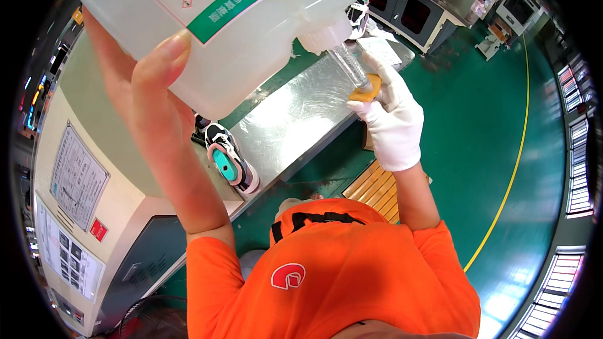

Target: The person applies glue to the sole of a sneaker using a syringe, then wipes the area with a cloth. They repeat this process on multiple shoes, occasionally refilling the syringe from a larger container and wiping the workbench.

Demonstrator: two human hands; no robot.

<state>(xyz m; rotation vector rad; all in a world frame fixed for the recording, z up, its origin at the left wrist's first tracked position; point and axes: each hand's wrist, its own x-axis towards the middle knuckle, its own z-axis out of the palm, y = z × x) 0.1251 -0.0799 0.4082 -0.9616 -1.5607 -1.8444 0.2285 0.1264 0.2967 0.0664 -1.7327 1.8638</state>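
Observation:
A large translucent white plastic jug (251, 56) with a green-banded label is raised and tilted, its capped neck pointing down to the right. My bare left hand (139, 91) grips it from the left side, thumb on the near face and the other fingers partly hidden behind it. From the cap runs a clear ribbed nozzle (347, 63). In a white glove, my right hand (396, 116) pinches a small yellow sponge (367, 89) against the nozzle's end. Whether liquid is flowing cannot be made out.
Below the jug stretches a metal-topped table (286, 125), with a black-and-white sneaker (230, 158) at its near left and another sneaker (358, 17) at the far end beside white paper (380, 50). A beige machine (119, 169) stands left. A slatted wooden stool (374, 191) is by my right elbow.

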